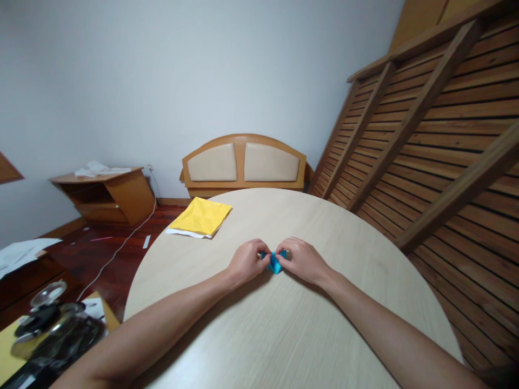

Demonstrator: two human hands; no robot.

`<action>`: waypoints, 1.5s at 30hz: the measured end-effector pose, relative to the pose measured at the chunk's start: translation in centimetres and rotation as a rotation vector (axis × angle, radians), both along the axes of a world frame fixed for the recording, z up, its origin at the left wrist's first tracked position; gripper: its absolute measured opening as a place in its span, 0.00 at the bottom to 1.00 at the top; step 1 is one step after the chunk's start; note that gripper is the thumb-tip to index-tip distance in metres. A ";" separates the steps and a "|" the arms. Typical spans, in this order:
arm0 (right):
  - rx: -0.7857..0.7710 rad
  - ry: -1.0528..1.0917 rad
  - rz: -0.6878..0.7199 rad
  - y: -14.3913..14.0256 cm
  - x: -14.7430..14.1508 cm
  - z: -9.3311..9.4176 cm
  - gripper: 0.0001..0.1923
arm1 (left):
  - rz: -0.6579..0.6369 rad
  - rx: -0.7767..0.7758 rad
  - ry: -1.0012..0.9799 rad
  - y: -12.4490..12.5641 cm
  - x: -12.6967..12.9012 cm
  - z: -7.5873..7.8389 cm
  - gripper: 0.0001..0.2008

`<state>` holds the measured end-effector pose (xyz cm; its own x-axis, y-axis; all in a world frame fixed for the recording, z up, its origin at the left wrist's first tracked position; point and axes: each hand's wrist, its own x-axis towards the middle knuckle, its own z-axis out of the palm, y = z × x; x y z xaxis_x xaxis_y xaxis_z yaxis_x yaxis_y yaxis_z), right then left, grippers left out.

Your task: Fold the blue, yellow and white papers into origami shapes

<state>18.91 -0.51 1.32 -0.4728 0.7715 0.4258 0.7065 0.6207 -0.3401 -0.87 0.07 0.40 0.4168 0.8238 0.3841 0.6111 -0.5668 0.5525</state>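
Note:
A small piece of folded blue paper (275, 263) is held just over the middle of the round table (259, 335). My left hand (249, 260) pinches its left side between thumb and fingers. On the opposite side, my right hand (302, 259) grips the paper the same way. The fingers cover much of the blue paper, so its full shape is hidden. Farther off to the left lies a creased yellow sheet (200, 216) on top of white paper (188, 234).
Left of the table, a low stand (40, 335) carries a glass pot (60, 329). A wooden cabinet (125, 197) with papers stands by the wall. Behind the table is a padded headboard (243, 138). A slatted wooden frame (425, 124) leans along the right.

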 end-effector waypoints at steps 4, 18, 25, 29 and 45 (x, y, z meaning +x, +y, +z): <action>0.005 -0.010 0.006 0.0 0.1 0.1 0.05 | -0.009 0.026 0.050 -0.3 -0.1 0.3 0.07; -0.075 0.066 0.044 -0.1 -0.2 0.2 0.05 | 0.007 0.069 0.183 -0.2 0.0 0.2 0.09; -0.169 0.113 -0.042 0.0 0.0 0.0 0.07 | 0.001 0.090 0.228 -0.3 0.0 0.3 0.10; -0.245 0.128 -0.009 -0.1 0.0 0.1 0.07 | -0.033 0.086 0.192 -0.3 -0.1 0.4 0.08; -0.300 0.262 0.042 0.5 0.1 -1.1 0.12 | -0.097 0.036 0.044 0.1 -0.5 -0.1 0.07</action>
<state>19.02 0.01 0.23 -0.4114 0.8624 0.2949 0.5480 0.4926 -0.6760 -1.39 0.17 0.35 0.5113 0.7649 0.3918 0.5758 -0.6433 0.5046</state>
